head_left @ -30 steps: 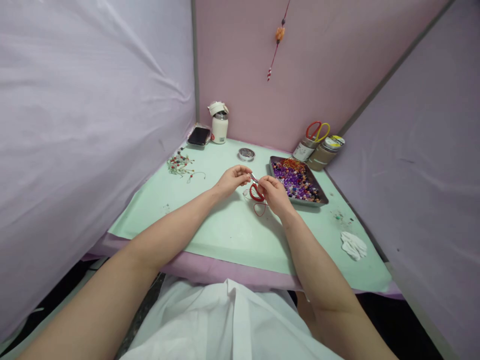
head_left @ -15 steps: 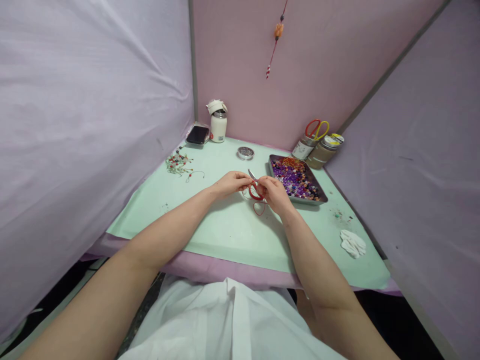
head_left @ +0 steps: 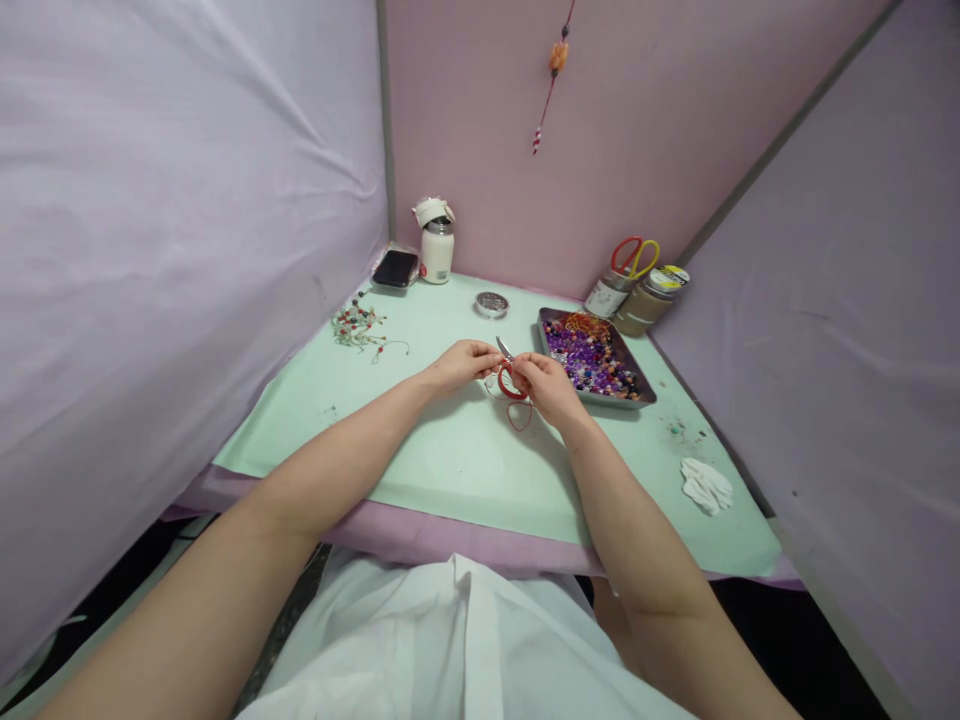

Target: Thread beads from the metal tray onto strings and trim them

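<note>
My left hand (head_left: pixel 466 365) is closed in a pinch on a thin red cord (head_left: pixel 519 428) above the middle of the table. Fingertips of my right hand (head_left: pixel 549 385) pinch the same cord a short way to the right, and a loop of it hangs below. Between and just under the hands are scissors with red handles (head_left: pixel 512 384), their silver blades pointing away to the upper left; the hands partly cover them. Whether the fingers touch the scissors, I cannot tell. The bead tray (head_left: pixel 616 404), filled with mostly purple beads, lies right beside my right hand.
Beaded cords (head_left: pixel 358 326) lie at the left. Along the back stand a phone (head_left: pixel 395 269), a white bottle (head_left: pixel 437 252), a small round tin (head_left: pixel 492 305), and jars (head_left: pixel 643 308), one holding red- and yellow-handled scissors (head_left: pixel 636 258). A crumpled white tissue (head_left: pixel 706 487) lies at right. A beaded string (head_left: pixel 558 58) hangs behind.
My right hand's fingers have shifted very slightly to the left, and the hanging cord loop has moved a little. Everything else looks the same.
</note>
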